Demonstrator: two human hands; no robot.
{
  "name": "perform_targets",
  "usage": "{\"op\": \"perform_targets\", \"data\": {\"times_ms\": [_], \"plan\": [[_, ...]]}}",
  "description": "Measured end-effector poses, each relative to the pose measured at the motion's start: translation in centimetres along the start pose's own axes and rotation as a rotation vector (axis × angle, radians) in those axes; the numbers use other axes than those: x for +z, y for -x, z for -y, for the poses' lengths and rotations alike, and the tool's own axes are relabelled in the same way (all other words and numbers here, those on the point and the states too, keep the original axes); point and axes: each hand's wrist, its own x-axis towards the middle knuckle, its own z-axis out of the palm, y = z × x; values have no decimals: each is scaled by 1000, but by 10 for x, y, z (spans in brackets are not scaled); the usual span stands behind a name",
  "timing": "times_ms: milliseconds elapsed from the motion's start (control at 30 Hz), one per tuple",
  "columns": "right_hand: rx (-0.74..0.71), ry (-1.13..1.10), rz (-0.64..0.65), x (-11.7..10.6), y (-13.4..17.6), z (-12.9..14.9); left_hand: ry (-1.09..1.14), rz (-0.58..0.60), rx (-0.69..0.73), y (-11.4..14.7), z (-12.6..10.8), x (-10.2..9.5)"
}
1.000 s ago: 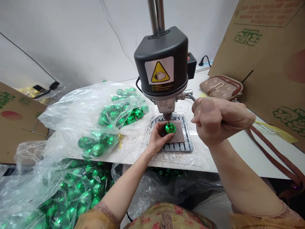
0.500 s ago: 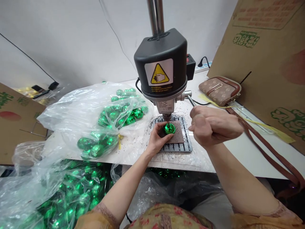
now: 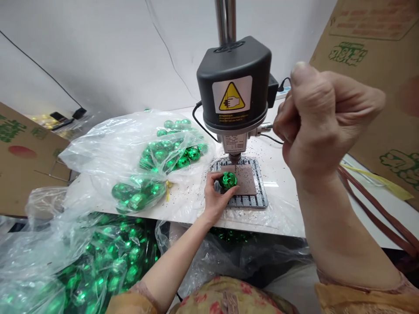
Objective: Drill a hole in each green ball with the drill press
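Drill bit [image 3: 235, 168] points down; left fingers [image 3: 232, 191] pinch round ball [image 3: 228, 180], right fingers [image 3: 288, 117] clasp lever [image 3: 266, 127].

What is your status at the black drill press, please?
Left hand pinching shiny green faceted ball, its centre left of thin metal drill bit. Right hand closed on silver metal lever. Small dark specks litter slotted grey metal base.
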Motion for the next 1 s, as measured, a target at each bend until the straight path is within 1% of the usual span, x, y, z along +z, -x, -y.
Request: {"op": "perform_targets", "data": {"times_ms": [100, 200, 300, 400, 533, 633, 767, 1000], "plan": [[-30, -6, -6, -1, 1, -4, -87, -32, 62, 13, -7, -10], [-69, 18, -5, -2, 2, -4, -173, -68, 159, 23, -12, -20], [5, 97, 3, -2, 4, 0, -251, -103, 273, 29, -15, -29], [43, 123, 5, -2, 6, 3, -312, -98, 353, 35, -16, -37], [35, 136, -26, -1, 7, 2, -283, -30, 395, 43, -18, -44], [28, 142, -34, -1, 7, 1, -221, -4, 388, 53, -19, -48], [0, 132, -19, -2, 7, 0, -193, -33, 394, 66, -22, -53], [-19, 122, -9, -5, 7, -2, -303, -121, 505, 76, -33, -58]]}}
